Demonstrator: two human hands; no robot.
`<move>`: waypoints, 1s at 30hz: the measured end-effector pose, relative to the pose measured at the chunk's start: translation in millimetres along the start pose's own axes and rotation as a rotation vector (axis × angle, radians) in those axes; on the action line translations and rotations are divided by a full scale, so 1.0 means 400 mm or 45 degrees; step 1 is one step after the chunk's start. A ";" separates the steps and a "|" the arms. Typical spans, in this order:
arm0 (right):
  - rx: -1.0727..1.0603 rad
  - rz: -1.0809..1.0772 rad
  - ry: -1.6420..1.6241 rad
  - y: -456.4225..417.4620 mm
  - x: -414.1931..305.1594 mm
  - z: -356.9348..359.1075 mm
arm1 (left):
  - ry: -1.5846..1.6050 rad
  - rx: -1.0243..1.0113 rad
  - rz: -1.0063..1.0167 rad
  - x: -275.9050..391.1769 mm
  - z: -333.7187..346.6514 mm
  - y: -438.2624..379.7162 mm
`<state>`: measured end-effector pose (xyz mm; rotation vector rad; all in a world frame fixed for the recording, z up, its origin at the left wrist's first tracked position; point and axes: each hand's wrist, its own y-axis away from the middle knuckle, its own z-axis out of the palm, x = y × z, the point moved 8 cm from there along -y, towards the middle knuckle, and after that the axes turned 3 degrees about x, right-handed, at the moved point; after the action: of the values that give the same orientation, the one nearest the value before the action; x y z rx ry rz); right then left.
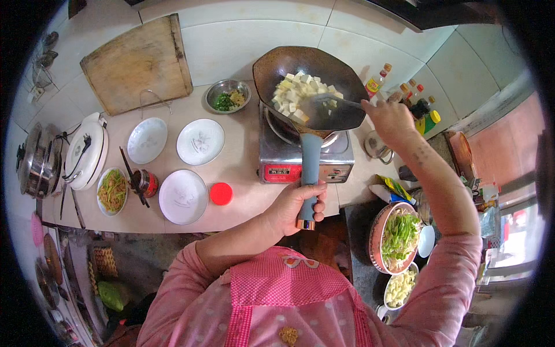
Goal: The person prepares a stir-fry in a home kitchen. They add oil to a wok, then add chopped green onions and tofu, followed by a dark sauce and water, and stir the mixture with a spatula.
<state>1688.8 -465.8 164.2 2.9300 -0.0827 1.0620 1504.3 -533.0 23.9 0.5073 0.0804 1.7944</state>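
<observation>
My left hand (299, 206) grips the grey handle (311, 160) of a wok (286, 63), which is tilted above a gas stove (284, 156). White cubes that look like tofu (292, 93) lie in the wok, some with yellowish edges. In my right hand (388, 117) is a spatula (340, 100), its blade among the cubes. Part of the spatula's handle is hidden by my fingers. Just left of the wok stands a metal bowl (228, 96) with chopped green herbs and a pale yellow minced ingredient.
Plates (183, 197) and a red lid (221, 194) lie left of the stove, near a jar (146, 183) with chopsticks across it. Sauce bottles (377, 82) stand behind my right hand. A basket of greens and sprouts (399, 238) sits by my right arm. A cutting board (138, 65) leans on the wall.
</observation>
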 end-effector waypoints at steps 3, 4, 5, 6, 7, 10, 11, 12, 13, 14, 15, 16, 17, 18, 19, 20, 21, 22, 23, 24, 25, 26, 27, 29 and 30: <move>-0.074 0.143 -0.125 -0.014 0.046 -0.005 | -0.035 0.059 -0.005 -0.007 -0.006 0.003; -0.087 0.187 -0.239 -0.016 0.069 -0.038 | -0.180 0.057 0.026 0.003 -0.020 0.010; -0.104 0.222 -0.352 -0.017 0.092 -0.069 | -0.147 0.082 0.082 0.013 -0.049 0.023; -0.038 0.241 -0.479 -0.003 0.133 -0.086 | -0.112 0.091 0.125 0.015 -0.083 0.034; 0.029 0.252 -0.611 0.011 0.178 -0.089 | -0.076 0.107 0.175 0.021 -0.127 0.051; 0.116 0.288 -0.619 -0.003 0.219 -0.075 | 0.005 0.516 0.155 0.017 -0.412 0.195; 0.064 0.330 -0.617 -0.016 0.207 -0.076 | 0.158 0.859 0.189 -0.015 -0.552 0.267; 0.083 0.333 -0.584 -0.022 0.200 -0.055 | 0.230 1.003 0.249 -0.032 -0.653 0.338; 0.108 0.332 -0.557 -0.035 0.197 -0.020 | 0.187 1.164 0.284 -0.034 -0.714 0.409; 0.136 0.339 -0.525 -0.054 0.187 -0.001 | -0.376 1.190 0.509 -0.002 -0.820 0.476; 0.135 0.299 -0.460 -0.076 0.167 0.020 | -0.509 1.212 0.627 0.011 -0.856 0.514; 0.142 0.270 -0.390 -0.105 0.154 0.039 | -0.643 1.239 0.752 0.039 -0.851 0.548; 0.145 0.248 -0.318 -0.133 0.133 0.053 | -0.327 1.290 0.796 0.061 -0.886 0.570; 0.066 0.258 -0.207 -0.172 0.093 0.056 | -0.013 1.321 0.836 0.073 -0.890 0.581; 0.089 0.148 -0.240 -0.218 0.072 0.097 | -0.019 1.350 0.869 0.082 -0.903 0.589; 0.103 0.058 -0.257 -0.241 0.077 0.128 | -0.029 1.354 0.891 0.100 -0.929 0.588; 0.092 0.051 -0.237 -0.246 0.030 0.061 | -0.031 1.367 0.920 0.115 -0.949 0.584; 0.078 0.042 -0.223 -0.259 -0.025 0.001 | -0.200 1.313 0.889 0.126 -0.922 0.578; 0.117 -0.048 -0.142 -0.260 -0.028 0.011 | -0.128 1.374 0.881 0.132 -0.921 0.572; 0.031 -0.073 -0.050 -0.259 -0.037 0.004 | -0.179 1.352 0.921 0.140 -0.936 0.572; 0.101 -0.156 -0.053 -0.251 -0.025 -0.004 | -0.233 1.326 0.965 0.157 -0.948 0.571; 0.171 -0.238 -0.055 -0.237 -0.009 -0.010 | -0.217 1.314 0.959 0.167 -0.966 0.565; 0.238 -0.320 -0.054 -0.214 0.006 -0.020 | -0.201 1.300 0.952 0.179 -0.974 0.555; 0.192 -0.316 0.073 -0.174 0.040 -0.091 | -0.212 1.291 0.949 0.190 -0.966 0.541; 0.236 -0.295 0.044 -0.137 0.071 -0.122 | -0.256 1.273 0.948 0.203 -0.949 0.536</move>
<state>1682.8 -410.1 219.6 2.9814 0.3657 1.1382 1150.9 -440.5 -227.3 1.5818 0.7542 2.3299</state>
